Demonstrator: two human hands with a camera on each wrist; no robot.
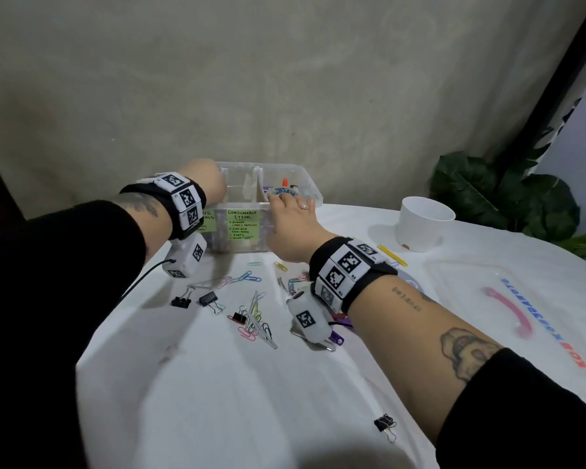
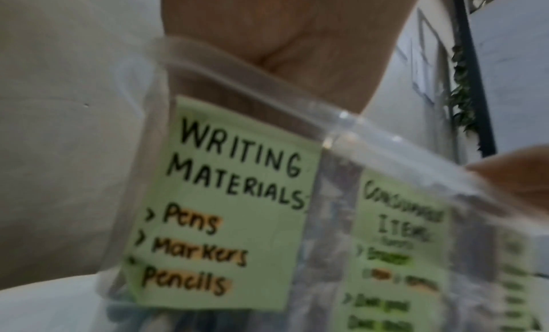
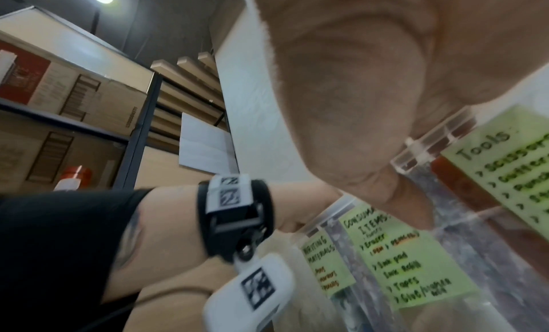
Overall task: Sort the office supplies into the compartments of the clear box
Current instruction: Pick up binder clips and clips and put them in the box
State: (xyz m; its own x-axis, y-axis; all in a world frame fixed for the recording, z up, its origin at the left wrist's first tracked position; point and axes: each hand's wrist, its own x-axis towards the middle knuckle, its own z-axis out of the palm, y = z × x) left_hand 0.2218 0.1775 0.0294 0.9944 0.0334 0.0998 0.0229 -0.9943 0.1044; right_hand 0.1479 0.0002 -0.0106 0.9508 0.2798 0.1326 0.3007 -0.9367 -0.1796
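The clear box (image 1: 268,164) stands at the table's far side, with green labels (image 1: 242,225) on its front. My left hand (image 1: 214,184) grips the rim at its left end, above the "Writing materials" label (image 2: 231,196); its fingers are hidden. My right hand (image 1: 285,195) holds a blue-patterned tape roll (image 1: 282,191) over the box, near the divider right of the "Consumable items" compartment. An orange-tipped pen (image 1: 285,181) shows inside the box. Binder clips (image 1: 180,301) and coloured paper clips (image 1: 257,319) lie loose on the white table in front of the box.
A white cup (image 1: 423,223) stands to the right of the box, with a yellow clip (image 1: 391,255) beside it. A clear lid (image 1: 508,299) with a pink handle lies at the right. A leafy plant (image 1: 508,198) is behind. One binder clip (image 1: 384,424) sits near the front.
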